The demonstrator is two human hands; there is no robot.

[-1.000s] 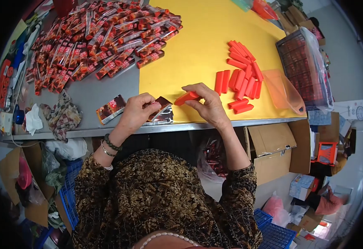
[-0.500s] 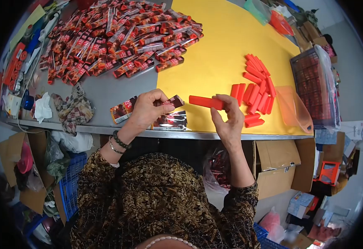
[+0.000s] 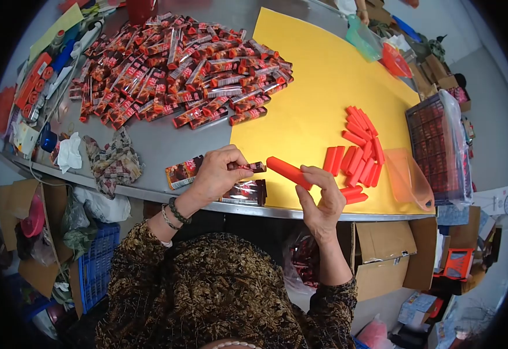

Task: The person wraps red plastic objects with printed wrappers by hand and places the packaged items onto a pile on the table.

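Note:
Between the thumb and fingers of my left hand [image 3: 222,171] is a small dark printed sleeve [image 3: 256,167], its end pointing right. My right hand [image 3: 323,200] pinches a red stick [image 3: 289,173], whose far end is just beside the sleeve. Flat dark wrappers [image 3: 247,192] lie under my left hand at the table edge, and another printed wrapper [image 3: 183,173] lies to its left. Loose red sticks [image 3: 355,166] are spread on the yellow sheet [image 3: 306,75], right of my right hand. A large heap of filled printed packs [image 3: 178,75] covers the back left.
An orange translucent scoop [image 3: 410,179] and a dark crate [image 3: 440,148] stand at the right. A crumpled cloth [image 3: 114,161] and white tissue [image 3: 69,153] lie at the left. Green [image 3: 363,39] and red [image 3: 396,60] containers are at the back. Cardboard boxes [image 3: 384,244] sit below the table edge.
The red stick has turned from slanting up rightward to slanting down rightward, its far end now close to the sleeve. The camera view has shifted, so the table appears lower.

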